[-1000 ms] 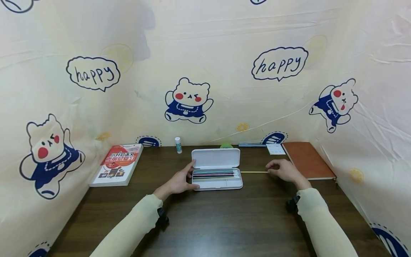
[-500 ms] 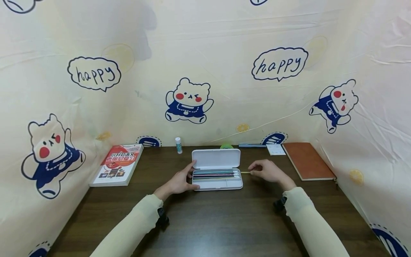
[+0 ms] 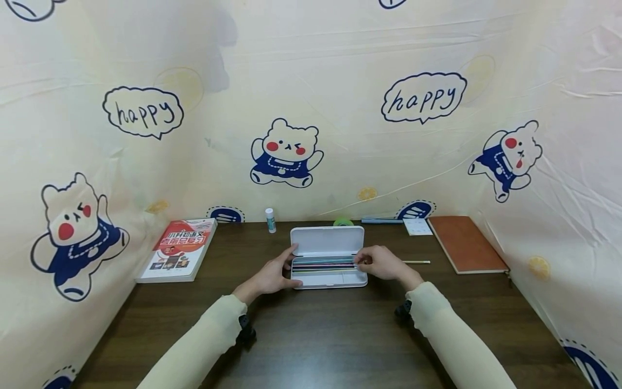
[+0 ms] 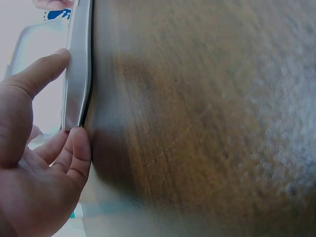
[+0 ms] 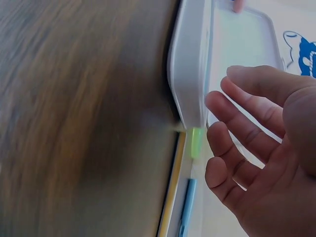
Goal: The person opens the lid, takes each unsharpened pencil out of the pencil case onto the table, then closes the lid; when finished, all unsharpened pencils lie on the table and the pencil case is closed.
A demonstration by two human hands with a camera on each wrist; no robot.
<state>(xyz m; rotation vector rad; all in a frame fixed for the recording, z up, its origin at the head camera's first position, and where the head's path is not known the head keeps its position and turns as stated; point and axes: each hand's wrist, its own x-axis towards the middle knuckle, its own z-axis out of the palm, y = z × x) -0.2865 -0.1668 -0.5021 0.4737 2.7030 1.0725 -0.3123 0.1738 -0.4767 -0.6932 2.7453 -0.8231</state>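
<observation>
A white pencil case [image 3: 329, 279] lies on the table with its lid [image 3: 326, 240] raised at the back. Several pencils [image 3: 323, 263] lie side by side inside it. My left hand [image 3: 273, 274] holds the case by its left end, thumb on the front edge. Over the right end of the case is my right hand [image 3: 381, 261], its fingertips [image 5: 216, 131] near the pencil ends. Its fingers bend loosely, and I see nothing between them. To the right of the case, a yellow pencil [image 3: 417, 262] lies on the table, partly hidden behind the right hand.
A red-and-white book [image 3: 177, 251] lies at the left, a brown notebook [image 3: 467, 244] at the right. Along the back are a glue stick [image 3: 270, 220], a green round item [image 3: 343, 222], a blue pen-like item [image 3: 381, 220] and a white card [image 3: 417, 227]. A patterned cloth surrounds the table.
My right hand has moved left from beside the yellow pencil to the right end of the pencil case, uncovering the pencil's right end. My left hand stays in place.
</observation>
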